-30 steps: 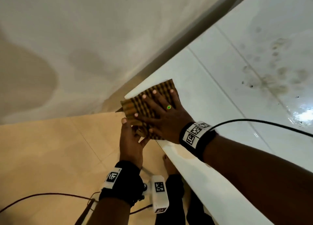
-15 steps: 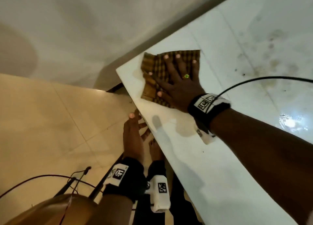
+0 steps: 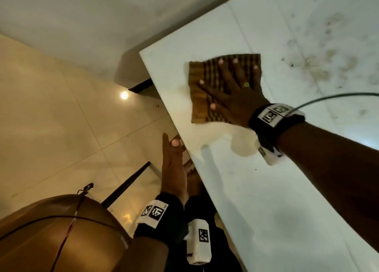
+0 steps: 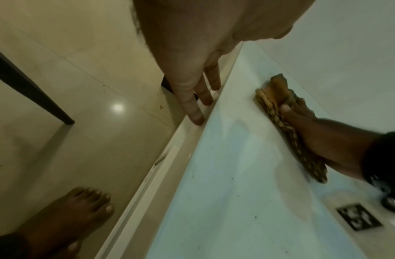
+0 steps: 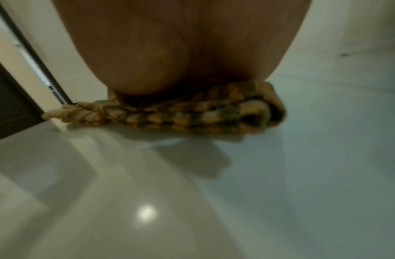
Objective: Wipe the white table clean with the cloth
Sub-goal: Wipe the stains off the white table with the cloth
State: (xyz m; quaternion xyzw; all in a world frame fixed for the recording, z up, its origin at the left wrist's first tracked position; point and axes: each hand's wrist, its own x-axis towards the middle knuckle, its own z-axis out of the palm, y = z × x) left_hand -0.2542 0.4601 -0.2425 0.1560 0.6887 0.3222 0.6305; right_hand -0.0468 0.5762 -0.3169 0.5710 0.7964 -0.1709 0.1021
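A folded brown checked cloth (image 3: 201, 91) lies flat on the white table (image 3: 256, 200), near its far left corner. My right hand (image 3: 235, 87) presses down on it with fingers spread and straight. In the right wrist view the cloth (image 5: 192, 113) bunches under my palm. Dark smudges (image 3: 320, 66) mark the table to the right of the cloth. My left hand (image 3: 174, 159) hangs off the table's left edge, fingers straight, holding nothing. In the left wrist view its fingertips (image 4: 197, 117) reach along the table's edge.
A beige tiled floor (image 3: 61, 118) lies left of the table, with a dark thin leg (image 3: 127, 185) on it. My bare foot (image 4: 81, 206) stands by the table edge. A black cable (image 3: 338, 96) runs from my right wrist across the table. A brown rounded object (image 3: 51, 230) sits bottom left.
My right hand slid the cloth from the table's left edge inward onto the table top. My left hand let go of the cloth's edge and dropped beside the table.
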